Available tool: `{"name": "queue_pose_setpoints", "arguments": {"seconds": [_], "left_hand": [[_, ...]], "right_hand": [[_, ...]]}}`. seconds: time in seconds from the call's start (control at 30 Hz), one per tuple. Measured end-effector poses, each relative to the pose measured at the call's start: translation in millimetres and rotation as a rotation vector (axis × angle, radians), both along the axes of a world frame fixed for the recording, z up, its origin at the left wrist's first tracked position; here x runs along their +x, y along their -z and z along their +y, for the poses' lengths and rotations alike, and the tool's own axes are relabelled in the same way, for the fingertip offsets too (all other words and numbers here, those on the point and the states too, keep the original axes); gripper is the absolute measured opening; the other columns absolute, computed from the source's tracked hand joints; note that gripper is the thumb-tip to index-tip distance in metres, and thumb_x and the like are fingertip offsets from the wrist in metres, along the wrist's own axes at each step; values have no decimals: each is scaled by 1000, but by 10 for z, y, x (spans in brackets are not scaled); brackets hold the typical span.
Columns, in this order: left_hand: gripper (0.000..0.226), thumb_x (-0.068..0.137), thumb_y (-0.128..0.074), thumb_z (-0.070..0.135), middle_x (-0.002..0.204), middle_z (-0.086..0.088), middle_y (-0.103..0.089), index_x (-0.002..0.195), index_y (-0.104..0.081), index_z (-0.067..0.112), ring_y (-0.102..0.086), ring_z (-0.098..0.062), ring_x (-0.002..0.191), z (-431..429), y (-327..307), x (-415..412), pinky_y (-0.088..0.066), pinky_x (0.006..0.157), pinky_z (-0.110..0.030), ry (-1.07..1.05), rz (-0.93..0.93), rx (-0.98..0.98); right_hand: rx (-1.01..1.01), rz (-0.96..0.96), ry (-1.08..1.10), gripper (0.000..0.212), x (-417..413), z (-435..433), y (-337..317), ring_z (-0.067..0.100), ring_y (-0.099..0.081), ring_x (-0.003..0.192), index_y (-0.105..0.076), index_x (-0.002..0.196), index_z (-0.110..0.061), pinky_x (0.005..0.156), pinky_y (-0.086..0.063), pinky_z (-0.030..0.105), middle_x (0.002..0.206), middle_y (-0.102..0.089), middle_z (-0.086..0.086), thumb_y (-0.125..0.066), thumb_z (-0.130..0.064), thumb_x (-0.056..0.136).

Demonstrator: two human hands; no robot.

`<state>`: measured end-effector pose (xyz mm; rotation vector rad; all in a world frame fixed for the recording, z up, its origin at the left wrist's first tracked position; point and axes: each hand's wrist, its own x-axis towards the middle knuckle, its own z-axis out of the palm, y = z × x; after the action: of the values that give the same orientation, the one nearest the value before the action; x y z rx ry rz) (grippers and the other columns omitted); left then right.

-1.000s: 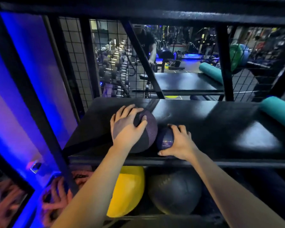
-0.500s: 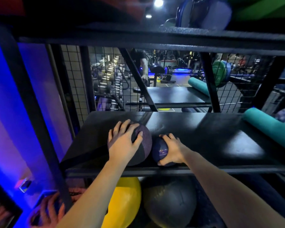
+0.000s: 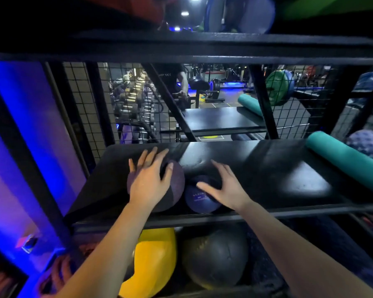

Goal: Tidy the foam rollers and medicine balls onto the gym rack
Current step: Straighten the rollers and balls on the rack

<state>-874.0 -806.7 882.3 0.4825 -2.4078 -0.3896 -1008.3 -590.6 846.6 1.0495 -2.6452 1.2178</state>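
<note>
Two medicine balls sit side by side near the front left of the black middle shelf (image 3: 278, 168) of the rack. My left hand (image 3: 149, 183) lies palm-down on the larger dark purple and black ball (image 3: 177, 181), fingers straight and spread past its top. Beside it, my right hand (image 3: 224, 190) is spread open over the right side of the small blue ball (image 3: 197, 201), not gripping it. A teal foam roller (image 3: 342, 162) lies at the shelf's right end.
Below, a yellow ball (image 3: 157, 254) and a big dark ball (image 3: 215, 257) fill the lower shelf. A patterned ball (image 3: 368, 143) sits far right. Another teal roller (image 3: 249, 103) lies on a rear shelf. Behind the wire mesh stands a person (image 3: 172, 80) by dumbbell racks.
Both hands have uncurled from the balls; fingers that were wrapped round them are now straight and spread. The balls stay on the shelf. My view has tilted upward.
</note>
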Motion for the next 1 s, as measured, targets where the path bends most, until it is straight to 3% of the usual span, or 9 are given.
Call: {"name": "queue_pose_setpoints", "arguments": {"seconds": [0.1, 0.17, 0.3, 0.43, 0.53, 0.77, 0.9, 1.0], "left_hand": [[44, 101, -49, 40, 148, 2, -54, 142, -52, 27, -42, -23, 142, 348, -125, -52, -20, 120, -61, 36, 181, -25], [41, 96, -52, 36, 140, 2, -60, 134, -59, 23, -52, -23, 132, 647, -168, -177, -33, 113, -60, 92, 264, -38], [35, 91, -55, 30, 126, -1, -68, 122, -67, 19, -62, -27, 115, 1483, -110, -508, -48, 102, -44, 232, 282, 57], [27, 93, -61, 24, 121, 6, -69, 120, -66, 25, -63, -18, 111, 2546, 84, -859, -50, 96, -32, 343, 205, 263], [26, 93, -65, 19, 113, 6, -72, 118, -67, 25, -67, -11, 107, 3345, 281, -1152, -51, 95, -29, 444, 149, 404], [28, 93, -66, 16, 118, 7, -72, 120, -67, 23, -68, -10, 110, 4793, 726, -1791, -53, 99, -35, 546, 21, 501], [28, 93, -68, 23, 118, 9, -71, 121, -67, 24, -67, -9, 111, 5257, 797, -2142, -52, 101, -39, 513, 14, 592], [32, 94, -65, 33, 122, 8, -68, 126, -64, 29, -63, -6, 113, 5558, 738, -2486, -53, 99, -35, 533, -25, 578]], "right_hand": [[-80, 77, 70, 70, -108, 340, 14, 23, -45, 136, -45, 148, -23, 117, -36, 41, 142, -49, 2, -57, -60, 90], [-15, 87, 89, 62, -192, 632, 15, 24, -42, 137, -44, 148, -24, 117, -35, 44, 144, -48, 2, -54, -55, 94], [76, 103, 118, 56, -385, 1333, -17, 27, -39, 139, -45, 148, -22, 116, -35, 46, 147, -45, 2, -54, -47, 99], [155, -29, 233, 63, -529, 2234, -47, 36, -31, 142, -32, 154, -23, 117, -29, 52, 156, -34, 6, -47, -52, 100], [133, -96, 322, 65, -604, 3050, 11, 38, -29, 144, -26, 157, -18, 120, -22, 45, 158, -31, 11, -42, -50, 103], [51, -17, 489, 54, -855, 4919, 297, 32, -48, 131, -49, 142, -7, 114, -33, 41, 138, -55, 15, -45, -43, 103], [-2, 74, 560, 54, -1244, 5478, 272, 33, -54, 118, -61, 130, -7, 106, -38, 38, 125, -63, 14, -40, -46, 98], [-82, 126, 599, 36, -1675, 5716, 200, 28, -51, 116, -64, 124, -11, 104, -34, 32, 119, -62, 9, -47, -32, 101]]}}
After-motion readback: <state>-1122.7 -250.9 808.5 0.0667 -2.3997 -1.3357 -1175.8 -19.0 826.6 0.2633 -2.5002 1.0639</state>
